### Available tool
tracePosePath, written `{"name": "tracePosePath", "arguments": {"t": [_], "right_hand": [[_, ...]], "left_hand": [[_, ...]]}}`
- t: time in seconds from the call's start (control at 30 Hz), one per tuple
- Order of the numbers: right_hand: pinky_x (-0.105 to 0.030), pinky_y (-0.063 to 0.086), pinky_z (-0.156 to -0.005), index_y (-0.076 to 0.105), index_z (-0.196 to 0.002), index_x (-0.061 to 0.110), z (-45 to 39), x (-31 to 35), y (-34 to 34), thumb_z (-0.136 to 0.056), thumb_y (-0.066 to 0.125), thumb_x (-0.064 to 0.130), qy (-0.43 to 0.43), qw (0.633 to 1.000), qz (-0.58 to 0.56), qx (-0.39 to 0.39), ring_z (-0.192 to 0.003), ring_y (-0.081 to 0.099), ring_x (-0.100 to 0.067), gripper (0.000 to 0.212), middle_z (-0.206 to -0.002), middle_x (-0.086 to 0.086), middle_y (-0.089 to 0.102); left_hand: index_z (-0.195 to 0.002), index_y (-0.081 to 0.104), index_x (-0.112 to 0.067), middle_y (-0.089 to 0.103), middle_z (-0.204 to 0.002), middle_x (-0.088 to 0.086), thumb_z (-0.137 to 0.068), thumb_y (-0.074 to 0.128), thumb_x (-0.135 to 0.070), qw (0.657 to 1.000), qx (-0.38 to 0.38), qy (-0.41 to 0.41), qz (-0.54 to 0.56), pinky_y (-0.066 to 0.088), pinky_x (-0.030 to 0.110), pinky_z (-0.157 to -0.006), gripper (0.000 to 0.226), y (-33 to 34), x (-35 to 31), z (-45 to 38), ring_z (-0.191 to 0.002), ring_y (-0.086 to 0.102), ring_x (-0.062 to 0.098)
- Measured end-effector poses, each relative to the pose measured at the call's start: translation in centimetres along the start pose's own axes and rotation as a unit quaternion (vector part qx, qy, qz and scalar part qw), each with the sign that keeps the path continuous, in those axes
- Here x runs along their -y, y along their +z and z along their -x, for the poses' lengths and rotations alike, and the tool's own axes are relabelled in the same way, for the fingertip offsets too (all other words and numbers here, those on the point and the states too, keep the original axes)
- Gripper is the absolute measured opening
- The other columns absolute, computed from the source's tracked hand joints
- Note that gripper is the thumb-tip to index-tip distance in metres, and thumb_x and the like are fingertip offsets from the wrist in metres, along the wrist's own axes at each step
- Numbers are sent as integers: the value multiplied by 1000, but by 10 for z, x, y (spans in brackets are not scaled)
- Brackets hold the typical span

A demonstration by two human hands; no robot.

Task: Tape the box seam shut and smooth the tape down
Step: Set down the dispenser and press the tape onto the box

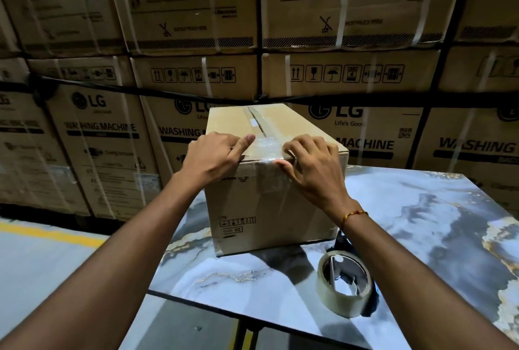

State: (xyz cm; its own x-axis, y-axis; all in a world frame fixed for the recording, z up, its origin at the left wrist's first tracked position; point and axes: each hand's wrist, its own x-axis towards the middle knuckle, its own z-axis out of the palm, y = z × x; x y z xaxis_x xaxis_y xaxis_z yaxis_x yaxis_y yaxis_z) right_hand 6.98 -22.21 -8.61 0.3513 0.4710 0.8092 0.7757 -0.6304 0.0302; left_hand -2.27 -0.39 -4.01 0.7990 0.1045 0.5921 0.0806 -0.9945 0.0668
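Observation:
A brown cardboard box (247,203) stands on a marble-patterned table (421,223). Clear tape (266,145) runs along the top seam and folds over the near edge onto the front face. My left hand (216,155) rests on the box top left of the seam, its index finger pressing on the tape. My right hand (311,164) lies over the near top edge right of the seam, thumb pressing the tape at the corner fold. Neither hand holds anything. Further back the seam gapes slightly under the tape.
A roll of clear tape (344,283) on a dispenser lies on the table near my right forearm. Stacked washing-machine cartons (106,130) strapped with black bands form a wall behind. Grey floor with a yellow line (50,233) lies to the left.

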Motion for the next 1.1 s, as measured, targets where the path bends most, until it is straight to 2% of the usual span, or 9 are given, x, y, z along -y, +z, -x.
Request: {"name": "tracePosePath", "arguments": {"t": [0.1,0.27,0.4,0.43,0.53,0.63,0.8,0.97,1.1], "right_hand": [[-42,37,-84,59,-112,25,6,1,8,-96,35,66,-9,999,14,-35,-100,56,-26,50,-115,-1,63],[-47,36,-97,51,-129,26,18,-8,12,-92,37,72,-56,998,27,-9,-117,52,-28,61,-130,-3,58],[-48,34,-99,42,-139,28,20,-12,4,-79,60,69,-88,994,57,36,-124,50,-31,76,-137,-7,53],[-48,34,-100,41,-140,28,19,-12,2,-76,60,70,-87,994,57,47,-125,50,-31,79,-138,-7,52],[-47,37,-97,48,-134,30,15,-7,-5,-82,48,78,-73,996,34,39,-120,50,-27,71,-133,-4,55],[-43,40,-90,56,-118,26,8,2,-5,-93,38,70,-67,998,1,8,-110,54,-25,53,-123,-2,60],[-41,44,-73,57,-98,19,-4,15,4,-98,42,60,-28,999,-13,-28,-89,54,-24,44,-100,-4,61],[-41,39,-77,55,-99,18,2,20,16,-99,39,61,-8,999,3,-53,-89,51,-26,45,-102,-5,59],[-44,38,-92,54,-112,18,13,17,21,-94,43,67,-17,999,9,-45,-103,52,-28,54,-117,-7,58]], "left_hand": [[-55,42,-25,58,-66,-1,-93,13,-74,1000,-6,12,12,30,32,-57,68,2,1,0,-63,51,23],[-61,49,-20,59,-66,-1,-92,12,-74,1000,-8,16,5,27,31,-56,73,4,1,-1,-63,50,21],[-63,50,-19,61,-68,1,-93,13,-73,1000,-9,25,9,33,32,-58,72,3,0,0,-65,54,24],[-63,50,-19,61,-68,1,-93,14,-73,1000,-8,27,9,34,32,-58,72,3,0,0,-65,54,24],[-65,51,-18,61,-69,1,-94,14,-72,999,-8,34,7,34,31,-57,72,1,-1,1,-65,53,23],[-69,56,-17,63,-73,1,-93,13,-73,999,-10,40,2,38,33,-59,74,2,-1,1,-67,55,23],[-70,58,-19,65,-76,-1,-93,12,-72,999,-14,39,0,38,33,-60,75,3,0,0,-69,56,23],[-72,62,-18,66,-77,-1,-93,11,-72,999,-16,30,-3,46,35,-67,77,2,1,0,-71,58,24],[-70,61,-18,65,-75,-1,-93,13,-72,1000,-10,25,4,49,38,-72,76,1,0,1,-70,58,24]]}}
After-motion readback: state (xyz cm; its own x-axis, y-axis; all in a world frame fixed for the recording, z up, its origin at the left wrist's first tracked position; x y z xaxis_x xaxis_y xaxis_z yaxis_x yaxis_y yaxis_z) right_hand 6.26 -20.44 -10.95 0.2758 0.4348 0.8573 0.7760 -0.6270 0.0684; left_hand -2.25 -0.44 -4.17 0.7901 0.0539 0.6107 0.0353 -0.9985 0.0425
